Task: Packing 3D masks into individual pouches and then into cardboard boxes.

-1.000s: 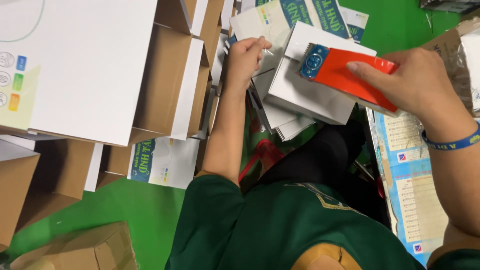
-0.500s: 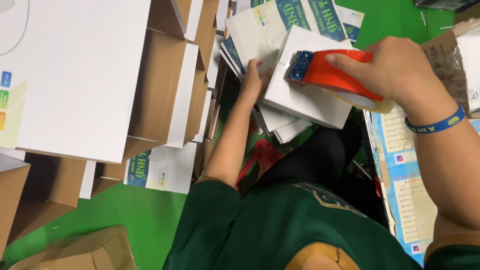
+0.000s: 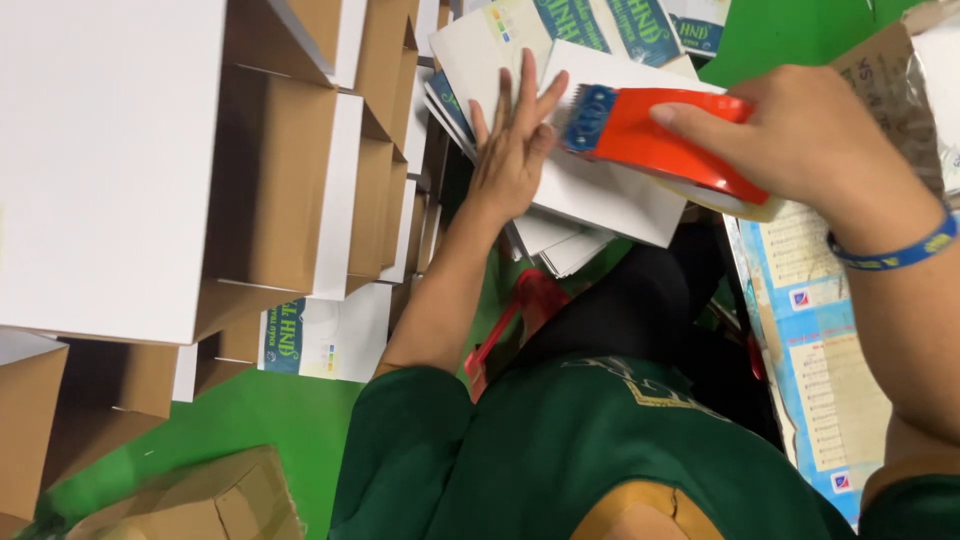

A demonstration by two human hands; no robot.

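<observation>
- The left hand [image 3: 515, 150] lies flat on the white box [image 3: 610, 180], fingers spread, pressing its left part down.
- The right hand [image 3: 800, 140] has its fingers wrapped around the red tape dispenser [image 3: 660, 145], held just above the box.
- The dispenser's long axis slants across the box; its blue toothed end points at the left hand, almost touching the fingertips.

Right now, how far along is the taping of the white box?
Done: assembled white-and-brown cardboard boxes stand stacked at left. In hand: the left hand lies flat on the white cardboard box while the right hand presses a red tape dispenser onto it. Left: flat printed cartons wait beyond.
</observation>
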